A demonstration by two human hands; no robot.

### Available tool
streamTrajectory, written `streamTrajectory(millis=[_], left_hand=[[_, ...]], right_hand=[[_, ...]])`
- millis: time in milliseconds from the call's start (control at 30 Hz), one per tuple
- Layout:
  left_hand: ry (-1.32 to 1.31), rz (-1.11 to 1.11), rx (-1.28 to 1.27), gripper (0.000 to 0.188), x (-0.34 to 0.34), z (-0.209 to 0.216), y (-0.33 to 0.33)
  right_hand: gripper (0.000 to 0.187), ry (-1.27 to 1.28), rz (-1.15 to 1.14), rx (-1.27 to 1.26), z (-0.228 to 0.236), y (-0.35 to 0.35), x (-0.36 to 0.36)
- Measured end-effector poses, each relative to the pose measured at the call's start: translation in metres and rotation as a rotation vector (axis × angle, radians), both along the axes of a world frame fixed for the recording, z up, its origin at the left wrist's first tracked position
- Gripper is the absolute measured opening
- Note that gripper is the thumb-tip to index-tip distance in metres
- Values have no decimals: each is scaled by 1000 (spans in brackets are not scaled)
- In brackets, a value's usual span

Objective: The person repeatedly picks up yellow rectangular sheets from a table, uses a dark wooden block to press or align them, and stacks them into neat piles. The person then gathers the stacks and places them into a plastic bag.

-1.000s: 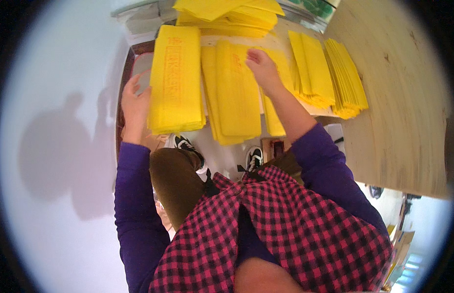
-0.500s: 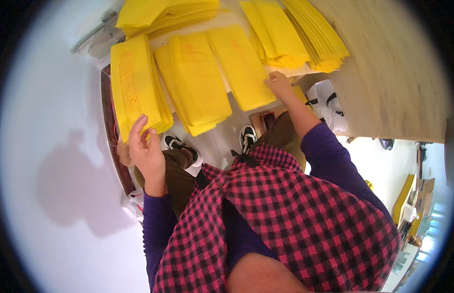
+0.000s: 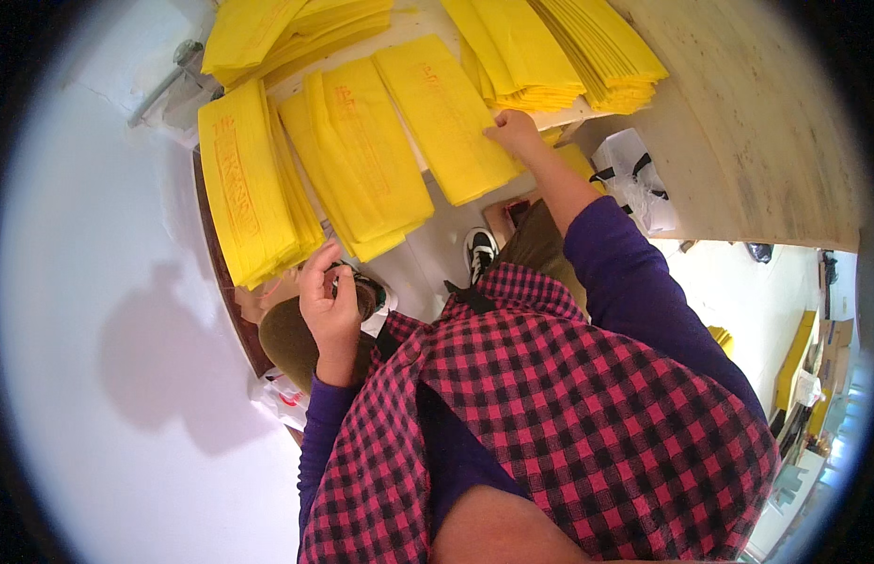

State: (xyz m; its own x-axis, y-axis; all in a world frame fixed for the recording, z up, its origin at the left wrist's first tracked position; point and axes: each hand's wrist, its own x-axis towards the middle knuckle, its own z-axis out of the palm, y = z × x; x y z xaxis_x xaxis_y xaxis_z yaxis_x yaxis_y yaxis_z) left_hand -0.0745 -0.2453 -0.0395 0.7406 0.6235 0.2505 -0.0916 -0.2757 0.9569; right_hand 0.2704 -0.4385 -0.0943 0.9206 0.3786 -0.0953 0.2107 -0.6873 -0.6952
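Head camera, looking down: a middle stack of folded yellow cloth-like pieces [image 3: 366, 155] with red printing lies on a pale table [image 3: 413, 26], its near end jutting over the edge. Just right of the middle stack lies a printed yellow bundle [image 3: 446, 122], its long axis slanting from far left to near right, roughly alongside the stack. The right hand [image 3: 521, 136] is the nearer one, at the bundle's right long edge toward its near end; the bundle lies to that hand's left. Its fingers are curled almost closed at the edge; whether they pinch it, I cannot tell. The left hand [image 3: 330, 299] is just nearer the person than the middle stack, fingers half open and bent, apparently holding nothing; the bundle is well apart, farther and rightward. Left of the middle stack is another yellow stack [image 3: 249, 183]; beyond it are a loose yellow pile [image 3: 300, 38] and, rightward, upright-edged yellow pieces [image 3: 597, 56].
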Motion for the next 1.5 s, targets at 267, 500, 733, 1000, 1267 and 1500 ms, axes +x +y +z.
streamTrajectory(millis=[267,500,733,1000,1267,1500], left_hand=[[45,-76,-67,27,1,-7,-7],[212,-58,-137,26,-3,-10,-16],[183,-36,-187,24,-7,-15,-19],[139,151,14,19,-47,-11,1],[97,509,203,20,-107,-20,43],[161,591,184,20,-116,-44,52]], right_hand=[[31,85,-11,67,-2,2,6],[27,90,-41,81,-1,3,6],[30,83,-49,39,-6,3,12],[26,122,-52,49,-2,5,10],[23,193,-72,113,2,6,6],[23,141,-68,106,-6,8,11]])
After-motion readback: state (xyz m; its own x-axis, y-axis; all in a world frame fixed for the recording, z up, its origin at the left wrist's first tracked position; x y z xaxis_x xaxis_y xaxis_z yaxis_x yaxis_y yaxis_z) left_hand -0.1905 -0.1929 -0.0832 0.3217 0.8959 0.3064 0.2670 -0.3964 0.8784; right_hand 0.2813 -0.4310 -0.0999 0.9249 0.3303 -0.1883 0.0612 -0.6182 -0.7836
